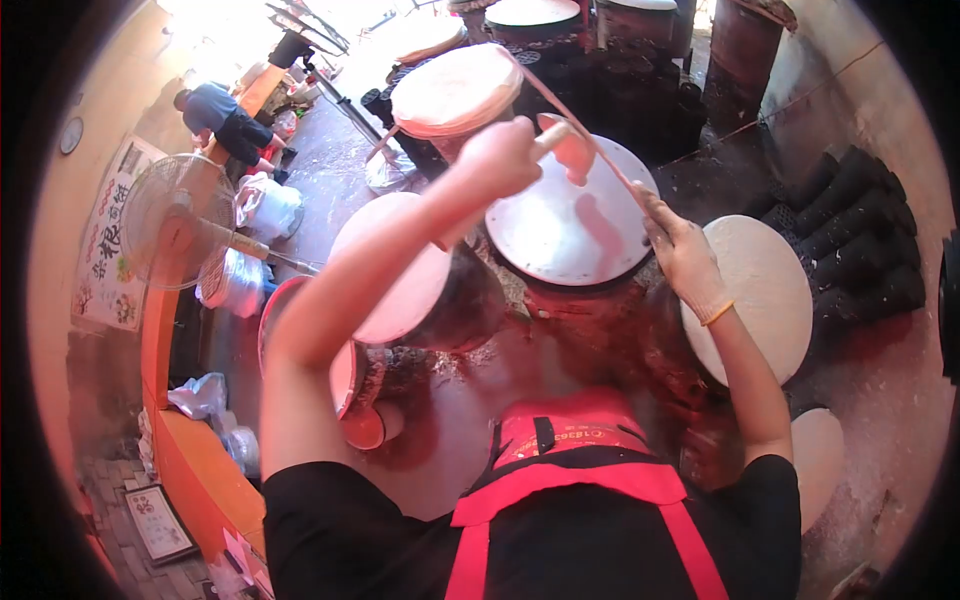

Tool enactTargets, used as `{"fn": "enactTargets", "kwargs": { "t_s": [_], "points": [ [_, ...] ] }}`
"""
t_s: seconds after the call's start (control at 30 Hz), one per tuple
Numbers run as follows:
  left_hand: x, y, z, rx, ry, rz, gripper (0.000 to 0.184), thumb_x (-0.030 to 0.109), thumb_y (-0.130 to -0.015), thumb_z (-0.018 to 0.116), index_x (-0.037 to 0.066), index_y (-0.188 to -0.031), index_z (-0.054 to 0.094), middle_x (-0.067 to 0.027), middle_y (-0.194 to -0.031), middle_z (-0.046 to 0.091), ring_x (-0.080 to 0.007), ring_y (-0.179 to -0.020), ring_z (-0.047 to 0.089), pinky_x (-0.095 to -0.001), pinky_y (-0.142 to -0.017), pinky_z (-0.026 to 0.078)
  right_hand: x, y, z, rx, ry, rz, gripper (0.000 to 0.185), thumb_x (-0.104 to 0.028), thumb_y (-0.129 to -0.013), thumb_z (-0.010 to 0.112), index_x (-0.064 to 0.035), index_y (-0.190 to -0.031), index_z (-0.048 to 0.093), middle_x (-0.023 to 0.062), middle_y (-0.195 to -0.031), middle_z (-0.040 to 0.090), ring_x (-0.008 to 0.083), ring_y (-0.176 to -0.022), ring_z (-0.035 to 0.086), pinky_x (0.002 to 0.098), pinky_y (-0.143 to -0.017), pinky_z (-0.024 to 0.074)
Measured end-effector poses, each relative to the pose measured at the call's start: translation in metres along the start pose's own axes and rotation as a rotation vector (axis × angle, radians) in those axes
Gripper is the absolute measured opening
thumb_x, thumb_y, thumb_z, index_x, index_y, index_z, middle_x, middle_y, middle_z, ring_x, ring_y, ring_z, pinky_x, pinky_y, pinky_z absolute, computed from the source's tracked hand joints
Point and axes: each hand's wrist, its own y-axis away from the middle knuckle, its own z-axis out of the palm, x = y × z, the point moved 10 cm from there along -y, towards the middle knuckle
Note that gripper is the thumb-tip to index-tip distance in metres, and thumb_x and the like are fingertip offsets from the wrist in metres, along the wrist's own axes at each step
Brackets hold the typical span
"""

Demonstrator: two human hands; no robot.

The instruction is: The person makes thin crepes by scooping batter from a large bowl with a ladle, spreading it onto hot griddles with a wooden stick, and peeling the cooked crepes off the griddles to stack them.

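Largest first. A broad, smooth, pale-grey round metal plate (566,232) is seated on a dark, rough-sided drum (585,305), centre of view; clock positions are taken from that plate. A cream, matte round disc (748,300) is seen at 4 o'clock, a pale round disc (395,275) at 8–9, and a drum top with a wrinkled, thin pale layer (450,90) at 10–11. Ridged black cylinders (858,235) are stacked at 3.

Key relation: a long, thin, straight brown stick (540,88) is gripped near its lower end by the right hand (683,250), fingers closed, just past the plate's rim at 3–4 o'clock. The stick's long axis is run from that hand toward 10–11, slanted across the plate's far side.

The left hand (500,160) is closed in a fist on a pale wooden-handled tool (550,138), at 10 o'clock. The tool's handle is pointed toward 2, and its rounded, pinkish head (574,160) is seen over the plate (contact can't be confirmed). Of the two, the left hand is nearer the plate's middle.

Smallest: a thin yellow band (717,312) is worn at the right wrist.
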Motion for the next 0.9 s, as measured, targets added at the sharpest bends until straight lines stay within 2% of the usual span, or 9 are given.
{"fn": "enactTargets", "kwargs": {
  "t_s": [0.13,0.23,0.27,0.4,0.47,0.6,0.7,0.8,0.9],
  "points": [
    [0.027,-0.027,0.083,0.016,0.438,-0.135,0.028,0.01,-0.069,0.069,-0.001,-0.094,0.061,-0.0198,-0.08,0.066,-0.0356,-0.08,0.067,-0.0429,-0.072,0.051,0.156,0.067,0.01,-0.026,-0.533,0.623,0.045,-0.017,-0.099,0.048,-0.0299,-0.142,0.048,-0.0004,-0.07,0.057,0.0113,-0.05,0.051,0.0252,-0.046,0.0431],
    [0.03,-0.037,0.161,0.123,0.774,-0.188,0.032,0.007,-0.071,0.069,-0.005,-0.097,0.055,-0.0143,-0.07,0.063,-0.0179,-0.053,0.062,-0.031,-0.046,0.05,0.213,0.13,0.05,0.094,-0.784,0.805,0.043,-0.022,-0.101,0.047,-0.0353,-0.142,0.047,-0.0102,-0.066,0.04,0.0025,-0.041,0.03,0.0177,-0.036,0.0274],
    [0.034,-0.037,0.184,0.129,0.91,-0.271,0.031,0.005,-0.071,0.069,-0.005,-0.096,0.053,-0.0139,-0.07,0.063,-0.0174,-0.051,0.061,-0.0303,-0.044,0.048,0.237,0.148,0.071,0.034,-1.102,0.759,0.046,-0.02,-0.099,0.051,-0.0345,-0.143,0.046,-0.0081,-0.079,0.059,0.008,-0.05,0.051,0.0242,-0.045,0.0444],
    [0.039,-0.053,0.249,0.254,1.402,-0.404,0.028,0.006,-0.08,0.065,-0.001,-0.097,0.044,-0.007,-0.062,0.053,-0.0145,-0.042,0.05,-0.0292,-0.036,0.04,0.227,0.149,0.066,0.371,-0.052,0.269,0.054,-0.017,-0.096,0.057,-0.0285,-0.146,0.041,0.0113,-0.138,0.055,0.0259,-0.109,0.064,0.0352,-0.094,0.0482],
    [0.033,-0.074,0.234,0.378,1.575,-0.34,0.026,0.008,-0.084,0.064,0.0,-0.098,0.043,-0.0067,-0.062,0.052,-0.0139,-0.042,0.049,-0.0285,-0.036,0.039,0.22,0.143,0.072,0.322,0.138,0.328,0.051,-0.02,-0.098,0.053,-0.0222,-0.147,0.04,0.0152,-0.135,0.053,0.0395,-0.106,0.06,0.0409,-0.087,0.0496],
    [0.032,-0.082,0.111,0.43,1.803,-0.122,0.023,0.024,-0.096,0.057,0.002,-0.098,0.047,-0.0058,-0.068,0.054,-0.0139,-0.048,0.048,-0.0277,-0.045,0.042,0.231,0.086,0.093,0.284,-0.09,0.541,0.05,-0.018,-0.099,0.051,-0.0084,-0.146,0.039,0.0103,-0.148,0.044,0.021,-0.135,0.043,0.028,-0.108,0.0348],
    [0.024,-0.078,0.039,0.276,1.97,-0.005,0.025,0.023,-0.102,0.046,-0.001,-0.109,0.049,-0.0105,-0.093,0.057,-0.0142,-0.076,0.052,-0.0265,-0.065,0.046,0.272,0.027,0.109,0.581,-0.258,0.295,0.041,-0.025,-0.099,0.048,-0.023,-0.14,0.05,0.0105,-0.099,0.066,0.0264,-0.067,0.063,0.0399,-0.058,0.0496],
    [-0.015,-0.047,0.032,0.092,1.97,-0.037,0.032,0.022,-0.103,0.043,-0.004,-0.121,0.047,-0.0086,-0.094,0.055,-0.0114,-0.071,0.049,-0.0247,-0.063,0.045,0.269,0.015,0.158,0.357,-1.019,0.918,0.035,-0.026,-0.099,0.052,-0.0298,-0.134,0.055,-0.0039,-0.061,0.041,0.0071,-0.039,0.036,0.0236,-0.033,0.028],
    [-0.069,0.028,0.065,0.14,1.72,-0.3,0.035,0.023,-0.102,0.046,0.002,-0.129,0.046,-0.0022,-0.089,0.053,-0.0063,-0.058,0.043,-0.02,-0.05,0.038,0.238,0.05,0.16,0.462,-1.236,0.669,0.041,-0.032,-0.099,0.052,-0.0349,-0.139,0.045,-0.0035,-0.06,0.043,0.0087,-0.037,0.037,0.025,-0.031,0.0284]
  ]
}}
